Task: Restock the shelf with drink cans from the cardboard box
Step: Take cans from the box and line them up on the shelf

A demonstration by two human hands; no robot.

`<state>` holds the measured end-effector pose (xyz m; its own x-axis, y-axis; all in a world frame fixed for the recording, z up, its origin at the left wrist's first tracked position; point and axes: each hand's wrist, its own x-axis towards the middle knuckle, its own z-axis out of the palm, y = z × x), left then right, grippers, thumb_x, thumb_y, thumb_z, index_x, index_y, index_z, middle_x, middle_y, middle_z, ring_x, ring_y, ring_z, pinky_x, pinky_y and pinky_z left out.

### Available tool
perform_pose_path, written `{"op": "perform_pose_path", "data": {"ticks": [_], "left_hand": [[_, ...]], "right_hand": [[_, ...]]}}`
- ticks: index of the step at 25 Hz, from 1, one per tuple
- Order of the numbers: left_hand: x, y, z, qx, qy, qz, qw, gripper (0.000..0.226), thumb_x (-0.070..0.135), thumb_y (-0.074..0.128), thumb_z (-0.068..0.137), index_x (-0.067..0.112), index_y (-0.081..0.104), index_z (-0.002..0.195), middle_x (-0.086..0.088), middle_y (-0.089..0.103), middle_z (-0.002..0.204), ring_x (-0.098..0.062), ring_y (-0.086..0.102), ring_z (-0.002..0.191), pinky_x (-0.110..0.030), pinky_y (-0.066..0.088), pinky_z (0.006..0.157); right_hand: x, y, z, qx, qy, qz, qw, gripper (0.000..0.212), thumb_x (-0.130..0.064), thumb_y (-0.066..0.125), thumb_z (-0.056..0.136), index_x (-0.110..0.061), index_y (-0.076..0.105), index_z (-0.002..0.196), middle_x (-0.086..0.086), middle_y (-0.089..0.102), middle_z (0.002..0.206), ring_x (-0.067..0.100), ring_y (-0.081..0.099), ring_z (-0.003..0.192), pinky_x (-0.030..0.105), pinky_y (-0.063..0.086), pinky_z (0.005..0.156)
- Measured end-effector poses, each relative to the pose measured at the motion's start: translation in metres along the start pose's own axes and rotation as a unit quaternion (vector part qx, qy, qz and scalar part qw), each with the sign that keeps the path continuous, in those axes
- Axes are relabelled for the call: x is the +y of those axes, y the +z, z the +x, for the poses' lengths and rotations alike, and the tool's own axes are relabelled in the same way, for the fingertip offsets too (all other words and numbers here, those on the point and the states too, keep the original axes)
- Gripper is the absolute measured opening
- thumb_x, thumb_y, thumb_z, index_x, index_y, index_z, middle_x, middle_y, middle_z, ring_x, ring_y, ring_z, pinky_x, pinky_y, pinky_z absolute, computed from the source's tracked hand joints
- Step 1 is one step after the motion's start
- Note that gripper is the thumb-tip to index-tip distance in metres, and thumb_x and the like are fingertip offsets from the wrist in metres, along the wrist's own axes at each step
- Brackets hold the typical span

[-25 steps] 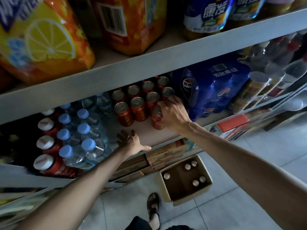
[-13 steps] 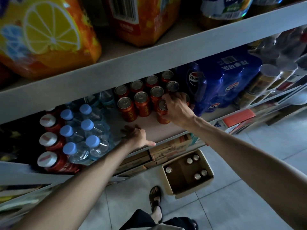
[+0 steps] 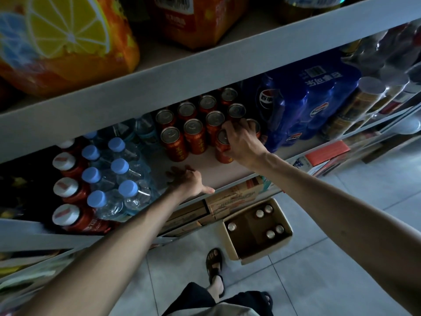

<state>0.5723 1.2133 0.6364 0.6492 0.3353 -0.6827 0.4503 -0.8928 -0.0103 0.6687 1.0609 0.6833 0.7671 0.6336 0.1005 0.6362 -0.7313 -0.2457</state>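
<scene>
On the floor, the cardboard box holds five cans. The left hand rests spread on the shelf edge, likely bracing. The right hand grips a red can, apparently seating it against the rows beside the Pepsi pack.

My forearms are bare down to my left hand and right hand. I wear a dark, strappy, open-toed sandal. A second sandal shows partly to its right. A loose black trouser leg sits above a grey garment edge.
</scene>
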Motion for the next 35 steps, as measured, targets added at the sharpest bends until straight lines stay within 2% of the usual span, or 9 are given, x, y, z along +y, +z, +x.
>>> {"op": "perform_pose_path", "data": {"ticks": [4, 8, 11, 14, 18, 23, 27, 31, 35], "left_hand": [[-0.003, 0.0, -0.002, 0.001, 0.021, -0.019, 1.0, 0.118, 0.073, 0.057, 0.077, -0.006, 0.011, 0.15, -0.041, 0.008, 0.152, -0.057, 0.012, 0.14, -0.068, 0.013, 0.112], [-0.006, 0.007, -0.019, 0.044, 0.032, -0.069, 0.996, 0.107, 0.062, 0.063, 0.082, -0.001, 0.011, 0.152, -0.036, 0.01, 0.154, -0.053, 0.014, 0.142, -0.062, 0.016, 0.115], [0.009, 0.023, -0.042, 0.17, 0.096, -0.134, 0.972, 0.061, 0.03, 0.067, 0.087, 0.009, 0.041, 0.138, -0.017, 0.043, 0.144, -0.036, 0.042, 0.13, -0.042, 0.038, 0.103], [0.042, 0.05, -0.072, 0.296, 0.202, -0.082, 0.93, 0.036, 0.017, 0.064, 0.087, 0.017, 0.054, 0.122, -0.005, 0.057, 0.125, -0.026, 0.055, 0.111, -0.032, 0.045, 0.084], [0.093, 0.093, -0.077, 0.171, 0.277, -0.087, 0.942, 0.026, 0.015, 0.061, 0.088, 0.018, 0.06, 0.114, -0.004, 0.068, 0.108, -0.024, 0.064, 0.097, -0.029, 0.051, 0.071], [0.146, 0.164, -0.006, -0.025, 0.28, 0.031, 0.959, 0.04, 0.024, 0.062, 0.09, 0.013, 0.052, 0.126, -0.011, 0.061, 0.123, -0.029, 0.058, 0.112, -0.039, 0.049, 0.094], [0.167, 0.257, 0.105, -0.039, 0.274, 0.156, 0.948, 0.063, 0.037, 0.067, 0.085, 0.015, 0.039, 0.136, -0.012, 0.047, 0.137, -0.034, 0.049, 0.124, -0.048, 0.045, 0.1], [0.17, 0.385, 0.235, -0.08, 0.25, 0.231, 0.937, 0.101, 0.042, 0.075, 0.08, 0.014, 0.01, 0.153, -0.022, 0.01, 0.159, -0.041, 0.021, 0.144, -0.049, 0.029, 0.114], [0.15, 0.48, 0.332, -0.066, 0.242, 0.302, 0.92, 0.122, 0.05, 0.075, 0.076, 0.011, -0.011, 0.153, -0.031, -0.012, 0.157, -0.047, -0.001, 0.146, -0.051, 0.011, 0.119]], "right_hand": [[-0.005, -0.002, -0.008, -0.003, 0.004, -0.027, 1.0, 0.073, -0.015, 0.079, 0.072, -0.007, 0.045, 0.136, 0.02, 0.054, 0.133, 0.038, 0.042, 0.125, 0.049, 0.029, 0.105], [-0.005, -0.006, -0.046, 0.087, 0.0, -0.008, 0.996, 0.076, -0.018, 0.077, 0.075, -0.006, 0.044, 0.142, 0.022, 0.041, 0.142, 0.04, 0.042, 0.125, 0.051, 0.036, 0.102], [0.015, -0.007, -0.097, 0.147, 0.024, 0.034, 0.988, 0.067, -0.015, 0.069, 0.076, -0.008, 0.044, 0.138, 0.019, 0.043, 0.136, 0.035, 0.045, 0.117, 0.048, 0.038, 0.097], [0.049, 0.006, -0.159, 0.109, 0.111, 0.079, 0.985, 0.056, -0.01, 0.066, 0.081, -0.008, 0.047, 0.133, 0.017, 0.049, 0.127, 0.034, 0.052, 0.111, 0.049, 0.044, 0.094], [0.098, 0.041, -0.225, 0.053, 0.221, 0.173, 0.958, 0.024, -0.003, 0.059, 0.086, -0.009, 0.066, 0.109, 0.013, 0.069, 0.111, 0.029, 0.067, 0.096, 0.038, 0.057, 0.078], [0.163, 0.127, -0.283, -0.064, 0.332, 0.193, 0.921, 0.009, -0.019, 0.057, 0.09, -0.022, 0.065, 0.087, 0.001, 0.063, 0.072, 0.029, 0.064, 0.072, 0.026, 0.037, 0.054], [0.215, 0.254, -0.319, -0.135, 0.338, 0.168, 0.916, 0.014, -0.024, 0.061, 0.088, -0.02, 0.068, 0.099, 0.005, 0.065, 0.095, 0.03, 0.064, 0.083, 0.03, 0.046, 0.062], [0.272, 0.418, -0.331, -0.168, 0.375, 0.193, 0.891, 0.023, -0.018, 0.062, 0.087, -0.016, 0.064, 0.109, 0.009, 0.06, 0.108, 0.031, 0.061, 0.095, 0.034, 0.049, 0.074], [0.312, 0.552, -0.315, -0.184, 0.397, 0.172, 0.883, 0.051, -0.024, 0.069, 0.083, -0.016, 0.051, 0.131, 0.013, 0.052, 0.121, 0.035, 0.059, 0.101, 0.032, 0.043, 0.075]]}}
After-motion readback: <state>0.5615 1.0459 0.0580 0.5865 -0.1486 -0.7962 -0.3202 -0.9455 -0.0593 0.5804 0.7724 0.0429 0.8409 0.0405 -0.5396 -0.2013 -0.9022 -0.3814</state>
